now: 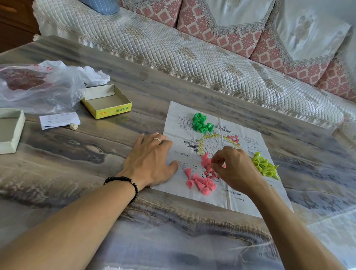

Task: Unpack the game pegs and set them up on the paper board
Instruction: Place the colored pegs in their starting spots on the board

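A creased white paper board (pixel 251 187) printed with a star of circles lies on the table. Three heaps of cone-shaped pegs lie on it: dark green pegs (pixel 201 122) at the far edge, lime pegs (pixel 265 165) at the right, pink pegs (pixel 200 182) at the near side. My left hand (pixel 150 160) rests flat with straight fingers on the board's left edge. My right hand (pixel 233 169) hovers over the star's near point, its fingertips pinching a pink peg (pixel 205 160) among a few standing pink ones.
An open yellow box (pixel 107 101) and a white lid (pixel 2 130) sit at the left with a crumpled plastic bag (pixel 34 86), a folded leaflet (pixel 59 120) and a small die (pixel 73 126). A quilted sofa (pixel 178 51) runs along the table's far side.
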